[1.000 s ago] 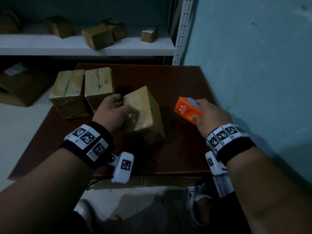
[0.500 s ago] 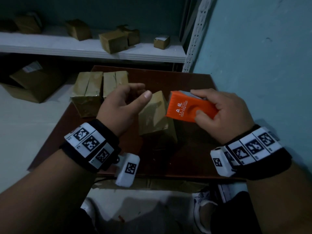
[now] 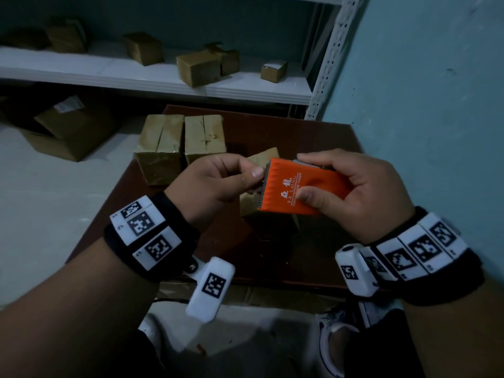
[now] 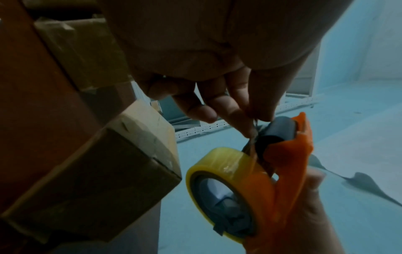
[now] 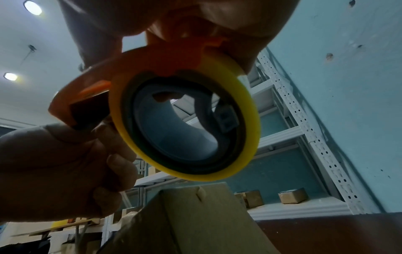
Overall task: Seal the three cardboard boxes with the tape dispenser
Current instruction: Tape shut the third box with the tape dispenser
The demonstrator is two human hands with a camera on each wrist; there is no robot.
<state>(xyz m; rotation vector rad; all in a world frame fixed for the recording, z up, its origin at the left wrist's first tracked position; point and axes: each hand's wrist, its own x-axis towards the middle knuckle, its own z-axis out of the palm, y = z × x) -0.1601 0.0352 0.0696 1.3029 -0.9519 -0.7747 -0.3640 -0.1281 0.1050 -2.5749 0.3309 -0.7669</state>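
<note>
My right hand [image 3: 351, 192] grips the orange tape dispenser [image 3: 297, 188] above the table, thumb on its top face. Its yellow tape roll [image 4: 219, 189] [image 5: 187, 120] hangs under the orange body. My left hand [image 3: 218, 184] pinches the free tape end [image 4: 252, 139] at the dispenser's toothed edge, beside the grey roller [image 4: 278, 130]. Two cardboard boxes [image 3: 159, 148] [image 3: 205, 137] stand side by side at the table's far left. The third box [image 3: 261, 159] sits tilted under my hands, mostly hidden by them; it shows closer in the wrist views [image 4: 104, 165] [image 5: 195, 221].
The dark brown table [image 3: 313, 132] stands against a teal wall [image 3: 422, 91] on the right. A white shelf [image 3: 152, 80] behind holds several small boxes. A large open carton [image 3: 71, 129] lies on the floor at left. My shoes [image 3: 335, 328] show below the table's near edge.
My left hand left the tilted box, rose and took hold of the tape end. My right hand lifted the dispenser and brought it toward the middle, over the box.
</note>
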